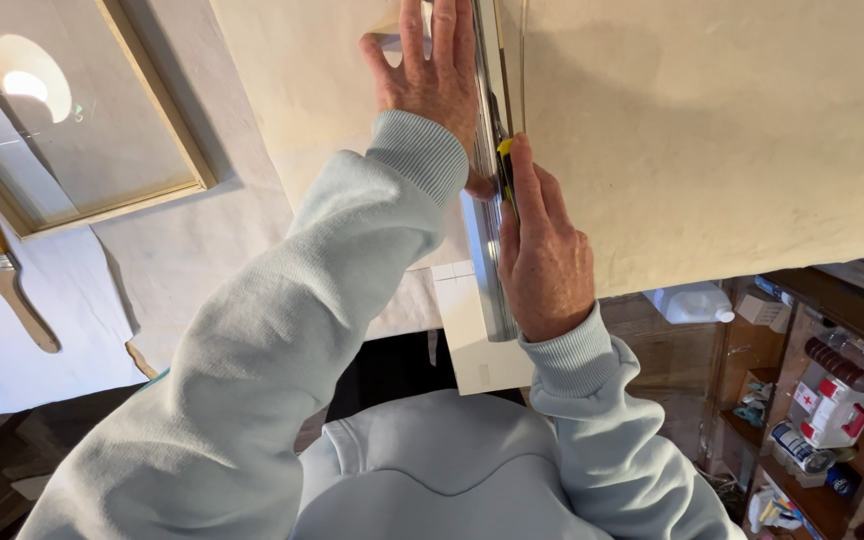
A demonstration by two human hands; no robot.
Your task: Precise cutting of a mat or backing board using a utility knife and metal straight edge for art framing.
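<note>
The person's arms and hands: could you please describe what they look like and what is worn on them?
Both arms are covered by long sleeves of a pale grey-blue sweatshirt, soft and loose, each ending in a ribbed knit cuff at the wrist. The left hand and the right hand are bare: no gloves, rings or watch show.

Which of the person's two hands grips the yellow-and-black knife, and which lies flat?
The right hand grips the knife, running it beside the metal ruler. The left hand lies flat, fingers spread, pressing the ruler onto the cream sheet.
</note>
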